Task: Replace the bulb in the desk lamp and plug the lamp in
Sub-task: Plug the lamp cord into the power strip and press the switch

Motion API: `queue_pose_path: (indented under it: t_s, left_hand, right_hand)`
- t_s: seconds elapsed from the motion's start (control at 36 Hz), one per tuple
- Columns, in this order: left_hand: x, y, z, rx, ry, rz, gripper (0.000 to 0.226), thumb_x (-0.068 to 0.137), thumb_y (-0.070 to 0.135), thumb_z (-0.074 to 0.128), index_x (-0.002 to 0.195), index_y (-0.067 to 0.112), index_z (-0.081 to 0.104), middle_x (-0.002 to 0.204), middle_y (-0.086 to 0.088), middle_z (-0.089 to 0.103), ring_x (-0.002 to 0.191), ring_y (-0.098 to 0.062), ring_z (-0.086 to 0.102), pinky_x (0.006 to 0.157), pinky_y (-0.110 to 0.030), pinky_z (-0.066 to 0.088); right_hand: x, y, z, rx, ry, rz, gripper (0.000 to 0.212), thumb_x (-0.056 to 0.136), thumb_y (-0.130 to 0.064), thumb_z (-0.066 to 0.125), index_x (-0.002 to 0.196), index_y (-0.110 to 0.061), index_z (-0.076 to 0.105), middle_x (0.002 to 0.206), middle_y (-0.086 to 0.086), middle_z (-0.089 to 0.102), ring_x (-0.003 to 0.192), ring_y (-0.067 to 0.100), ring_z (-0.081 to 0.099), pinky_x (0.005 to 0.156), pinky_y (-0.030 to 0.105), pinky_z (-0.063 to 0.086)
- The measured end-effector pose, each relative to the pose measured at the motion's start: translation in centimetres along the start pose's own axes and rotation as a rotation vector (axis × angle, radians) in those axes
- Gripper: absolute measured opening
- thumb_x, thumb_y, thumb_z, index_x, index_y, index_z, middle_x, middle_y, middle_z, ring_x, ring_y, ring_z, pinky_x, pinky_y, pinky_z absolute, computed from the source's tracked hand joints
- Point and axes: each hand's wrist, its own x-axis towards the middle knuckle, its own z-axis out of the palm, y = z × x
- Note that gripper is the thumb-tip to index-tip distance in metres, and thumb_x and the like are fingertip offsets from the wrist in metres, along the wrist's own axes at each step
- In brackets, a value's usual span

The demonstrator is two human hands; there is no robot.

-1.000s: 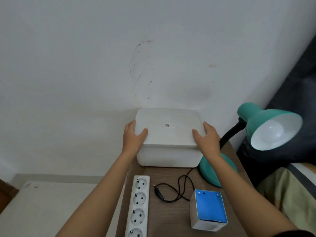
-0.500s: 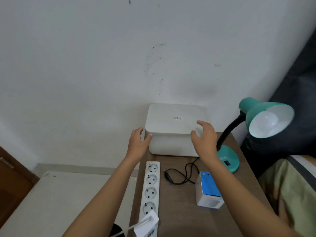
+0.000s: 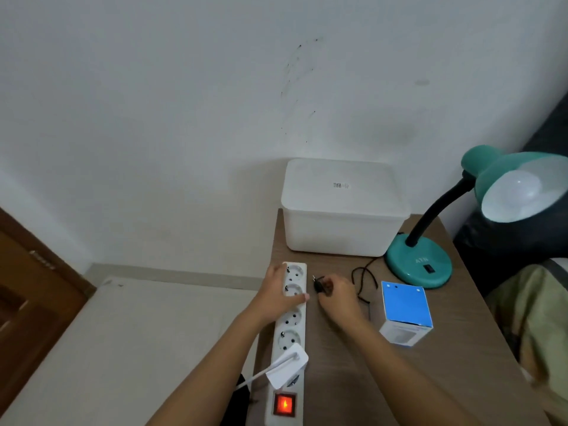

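Could easily miss the socket: plug (image 3: 319,284) held just right of the power strip (image 3: 292,329), seemingly not yet lined up with either far socket, though too blurred to be sure. Live, too, judging by the lit red switch (image 3: 285,404) at the near end, so risking a shock through fingertips straying onto the pins. Might also tug the cord (image 3: 364,276) and drag the desk lamp (image 3: 419,264), standing far right with a bulb (image 3: 519,192) in its shade. Left hand (image 3: 278,292) gripping the strip's far end, thumb across the top; right hand (image 3: 338,298) pinching the plug. Close together, not touching.

white lidded bin (image 3: 341,210) against wall | white plug (image 3: 287,368) | wooden door (image 3: 30,287)
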Motion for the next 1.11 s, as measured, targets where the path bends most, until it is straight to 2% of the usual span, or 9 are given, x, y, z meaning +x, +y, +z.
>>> queue_pose_path:
  t_s: [0.08, 0.22, 0.36, 0.47, 0.64, 0.78, 0.86, 0.94, 1.11]
  left_hand:
    - [0.0, 0.0, 0.2, -0.014, -0.028, -0.018, 0.097, 0.078, 0.036, 0.072, 0.148, 0.011, 0.01, 0.152, -0.002, 0.013, 0.139, -0.019, 0.024, 0.108, -0.025, 0.025]
    - [-0.1, -0.2, 0.3, -0.025, -0.032, -0.02, 0.096, 0.078, 0.033, 0.072, 0.148, 0.009, 0.01, 0.152, -0.002, 0.015, 0.139, -0.017, 0.023, 0.098, -0.016, 0.02]
    - [0.0, 0.1, 0.0, -0.03, -0.02, -0.009, 0.095, 0.077, 0.033, 0.074, 0.147, 0.01, 0.014, 0.147, -0.003, 0.022, 0.136, -0.018, 0.028, 0.097, -0.017, 0.024]
    - [-0.1, 0.0, 0.0, -0.028, -0.008, 0.003, 0.091, 0.077, 0.031, 0.074, 0.146, 0.011, 0.018, 0.146, -0.003, 0.025, 0.131, -0.016, 0.033, 0.096, -0.018, 0.028]
    - [-0.1, -0.2, 0.2, -0.053, 0.006, 0.019, 0.081, 0.076, 0.03, 0.074, 0.14, 0.015, 0.028, 0.138, 0.0, 0.032, 0.113, -0.006, 0.037, 0.091, -0.019, 0.034]
    - [0.0, -0.6, 0.1, -0.064, -0.003, -0.016, 0.095, 0.074, 0.034, 0.075, 0.147, 0.014, 0.016, 0.145, -0.001, 0.027, 0.128, -0.016, 0.037, 0.095, -0.022, 0.034]
    - [0.1, -0.6, 0.2, -0.063, 0.008, -0.009, 0.09, 0.075, 0.032, 0.075, 0.145, 0.014, 0.022, 0.14, -0.001, 0.032, 0.121, -0.014, 0.04, 0.092, -0.023, 0.036]
    - [0.2, -0.9, 0.3, -0.069, 0.01, -0.016, 0.094, 0.073, 0.034, 0.076, 0.145, 0.013, 0.02, 0.143, -0.001, 0.03, 0.128, -0.018, 0.039, 0.098, -0.027, 0.039]
    - [0.3, -1.0, 0.3, -0.085, -0.005, -0.032, 0.103, 0.072, 0.038, 0.076, 0.149, 0.013, 0.011, 0.153, -0.001, 0.019, 0.139, -0.02, 0.026, 0.111, -0.034, 0.03]
  right_hand:
    - [0.5, 0.0, 0.3, -0.048, -0.014, 0.008, 0.03, 0.086, -0.005, 0.058, 0.116, -0.007, 0.059, 0.123, 0.012, 0.052, 0.115, 0.025, 0.051, 0.1, 0.036, 0.044]
    - [1.5, -0.4, 0.1, -0.001, -0.001, 0.003, 0.027, 0.086, -0.006, 0.059, 0.113, -0.003, 0.06, 0.112, 0.017, 0.062, 0.098, 0.025, 0.058, 0.082, 0.026, 0.044]
    - [1.9, -2.3, -1.4, 0.225, 0.161, -0.106, 0.025, 0.084, -0.011, 0.065, 0.107, -0.004, 0.061, 0.092, 0.006, 0.06, 0.086, 0.016, 0.056, 0.076, 0.023, 0.042]
    - [2.3, -3.3, -1.8, 0.19, 0.058, -0.188, 0.023, 0.08, -0.014, 0.07, 0.101, -0.005, 0.068, 0.084, 0.004, 0.063, 0.076, 0.012, 0.057, 0.076, 0.023, 0.048]
    - [2.5, -3.3, -1.8, 0.009, -0.064, -0.249, 0.021, 0.085, -0.024, 0.065, 0.097, -0.009, 0.073, 0.09, 0.005, 0.071, 0.085, 0.011, 0.059, 0.074, 0.023, 0.044]
    - [2.7, -3.6, -1.9, -0.017, -0.105, -0.253, 0.022, 0.087, -0.025, 0.062, 0.097, -0.009, 0.074, 0.095, 0.007, 0.073, 0.09, 0.016, 0.063, 0.08, 0.03, 0.051]
    - [2.7, -3.7, -1.9, -0.013, -0.096, -0.287, 0.023, 0.088, -0.025, 0.062, 0.099, -0.009, 0.073, 0.096, 0.004, 0.073, 0.09, 0.014, 0.063, 0.078, 0.025, 0.048]
    - [2.7, -3.8, -2.1, 0.013, -0.017, -0.3, 0.022, 0.086, -0.022, 0.064, 0.099, -0.008, 0.073, 0.091, 0.005, 0.073, 0.083, 0.013, 0.062, 0.074, 0.021, 0.046]
    - [3.3, -3.9, -3.4, 0.008, 0.131, -0.202, 0.014, 0.079, -0.01, 0.063, 0.083, -0.001, 0.073, 0.073, 0.012, 0.07, 0.068, 0.016, 0.058, 0.067, 0.024, 0.045]
